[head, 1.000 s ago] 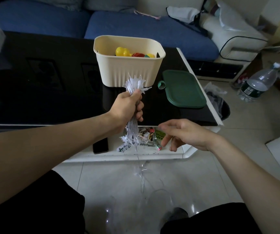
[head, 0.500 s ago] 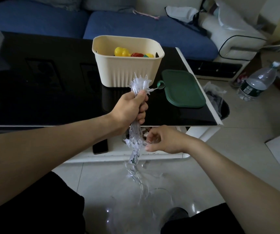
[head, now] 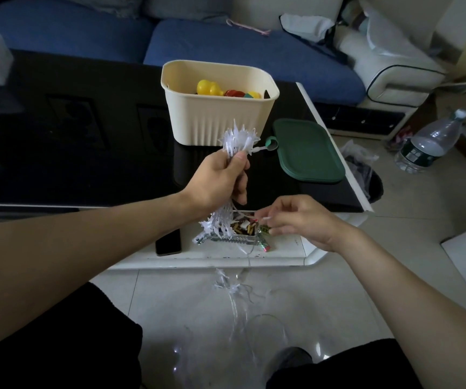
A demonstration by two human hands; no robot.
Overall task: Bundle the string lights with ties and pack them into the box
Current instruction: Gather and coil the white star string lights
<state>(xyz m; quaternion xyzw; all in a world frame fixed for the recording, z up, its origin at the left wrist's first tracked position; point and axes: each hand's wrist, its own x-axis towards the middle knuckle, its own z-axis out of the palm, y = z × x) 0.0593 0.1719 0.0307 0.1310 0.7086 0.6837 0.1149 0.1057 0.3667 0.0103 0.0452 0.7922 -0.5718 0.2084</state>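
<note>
My left hand (head: 220, 178) grips a gathered bunch of clear string lights (head: 239, 140) upright, star tips sticking out above the fist. The loose end of the string hangs down past the table edge to the floor (head: 237, 293). My right hand (head: 293, 220) pinches a thin white tie (head: 266, 218) just right of the hanging bunch, above a small clear tray (head: 240, 234). The cream box (head: 217, 119) stands open on the black table behind the bunch, with yellow and red items inside. Its green lid (head: 307, 150) lies flat to the right.
A dark phone (head: 168, 242) lies on the white lower shelf left of the tray. A bin with a plastic bag (head: 366, 178) and a water bottle (head: 428, 141) stand on the floor at the right. A blue sofa runs behind the table.
My left hand has lifted the bunch slightly and tilted it. My right hand has moved from under the bunch to the right and now pinches a white tie.
</note>
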